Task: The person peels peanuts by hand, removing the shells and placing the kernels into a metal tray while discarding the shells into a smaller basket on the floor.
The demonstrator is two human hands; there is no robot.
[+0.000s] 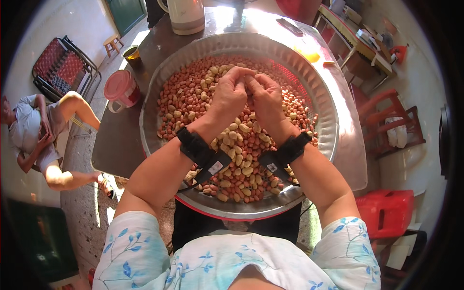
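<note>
Here both the left hand [231, 94] and right hand [264, 96] pinch together on one peanut [247, 77], mid-frame above the peanut-filled metal basin [159, 82]

Below the fingers [246, 77] sits a wide basin [159, 96] of shiny, dimpled metal, heaped with peanuts [241, 145]: matt pink skins farther out, paler and smoother ones nearer the wrists. Each wrist wears a black cloth strap [195, 145]. The counter [116, 140] left of the fingers looks dark and glossy, perhaps polished stone. A pink plastic mug [121, 89] stands there.
</note>
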